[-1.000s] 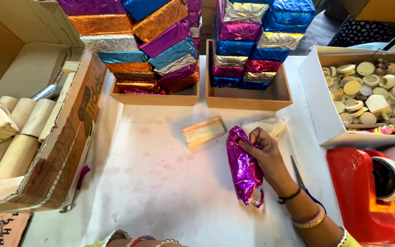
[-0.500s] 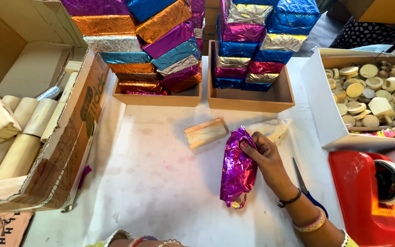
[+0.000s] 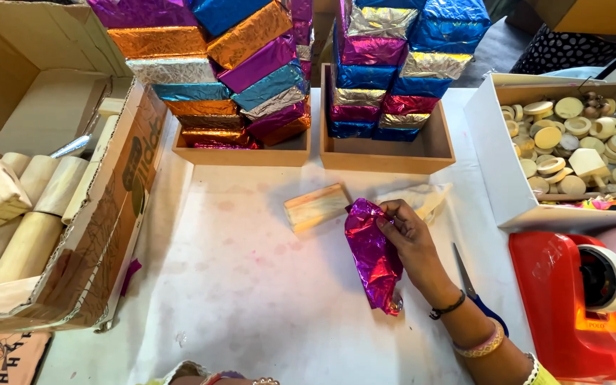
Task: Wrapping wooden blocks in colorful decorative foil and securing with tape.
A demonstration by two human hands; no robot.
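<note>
Right hand (image 3: 411, 242): fingers pinched on the top edge of a crumpled magenta foil sheet (image 3: 373, 255), just right of a bare wooden block (image 3: 316, 207) on the white table (image 3: 251, 299). Left hand: barely in view, state cannot be told.

Two wooden trays (image 3: 386, 153) behind the block: stacked foil-wrapped blocks.
Cardboard box (image 3: 101, 235), far left: bare wooden blocks.
White box (image 3: 490, 153), right: round wooden pieces.
</note>
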